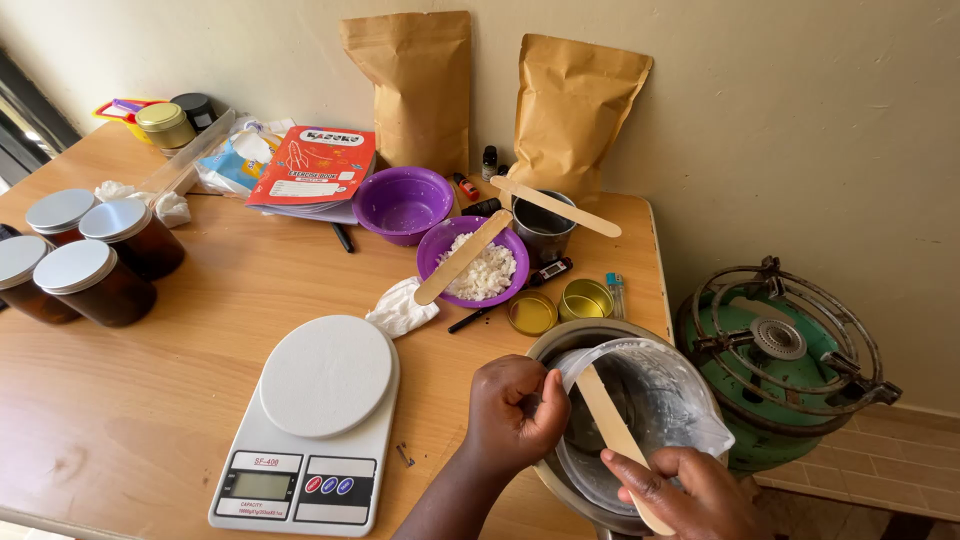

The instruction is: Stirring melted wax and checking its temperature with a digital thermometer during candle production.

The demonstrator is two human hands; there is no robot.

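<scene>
Head view: left hand (515,410) is clenched on the near-left rim of a clear plastic jug (655,400), fingers curled over its edge. The jug sits inside a metal pot (548,350) at the table's right front corner. Right hand (685,490) grips the lower end of a flat wooden stick (605,425), whose upper end leans against the jug's rim; contents look like a thin whitish film, hard to tell.

Left of the pot: white kitchen scale (315,420). Behind the pot: two small gold tins (560,305), a purple bowl of white flakes (480,265) with a wooden stick across it, an empty purple bowl (402,203), a dark metal cup (545,228) with another stick on top. Amber jars with silver lids (85,260) far left. Two brown paper bags (490,95) against the wall. Green gas burner (780,360) off the table, right.
</scene>
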